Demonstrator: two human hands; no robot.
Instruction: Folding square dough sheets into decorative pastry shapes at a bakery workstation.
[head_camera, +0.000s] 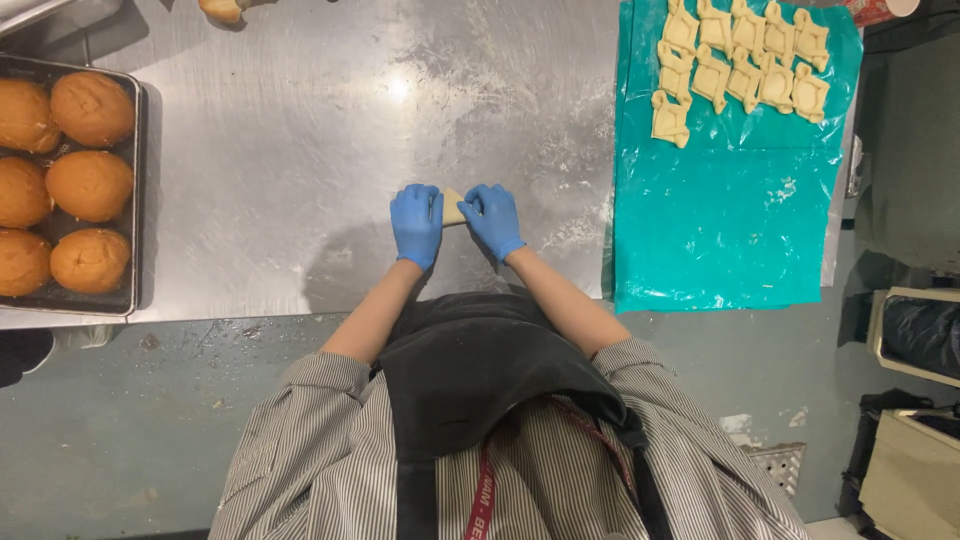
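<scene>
Dough piece (453, 206), pale yellow and small, lies on the floured stainless-steel table (300, 150) near the middle of its near edge, pinched between two blue-gloved hands. Left hand (417, 222) lies over the dough's left end with its fingers curled down onto it, so most of that end is hidden. Right hand (492, 218) closes on the dough's right end, fingers bent and bunched at the edge of the piece. Both hands are nearly closed and touching the dough; only a small wedge of it shows between them.

Far to the right, a teal plastic sheet (720, 230) covers the table's right end and hangs toward the near edge. On its far part sit shaped dough pastries (740, 65) in two close rows, some touching; the sheet's near part carries only specks of flour.

At the left edge of the table stands a dark baking tray (136, 190) holding round golden-brown buns (90, 185), well apart from the hands. Another bun (220, 10) shows at the table's far edge, cut off by the frame. The person wears a striped shirt and a dark apron (470, 370).
</scene>
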